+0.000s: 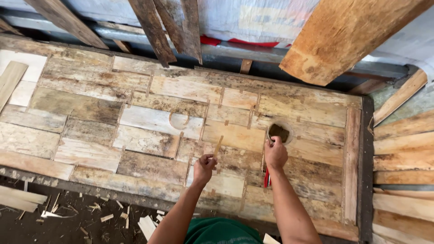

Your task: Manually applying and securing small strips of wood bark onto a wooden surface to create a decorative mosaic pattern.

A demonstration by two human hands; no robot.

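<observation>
Nearest, at the bottom edge, a green garment (220, 231) shows between the person's two bare forearms. On the dark ground at near left lie pale wood offcuts (145, 224) and splinters.

The left hand (204, 167) is closed, pinching the lower end of a thin wooden sliver (218, 147) that stands tilted up from the fingers over the panel of patched boards (90, 131). Just to its right, the right hand (275, 154) is closed around a tool with a red handle (266, 178); the handle hangs down below the wrist toward the near edge, and the tool's working end is hidden by the hand. The right hand's knuckles sit at the near rim of a round hole (279, 132) cut through the panel.

Left of the hole, a curved cut mark (179, 118) shows on a pale board. A dark frame strip (366, 167) borders the panel's right side, with loose planks (402, 144) stacked beyond it at far right. Farthest off, weathered slats (156, 29) and a broad brown plank (334, 40) lean against a pale sheet
</observation>
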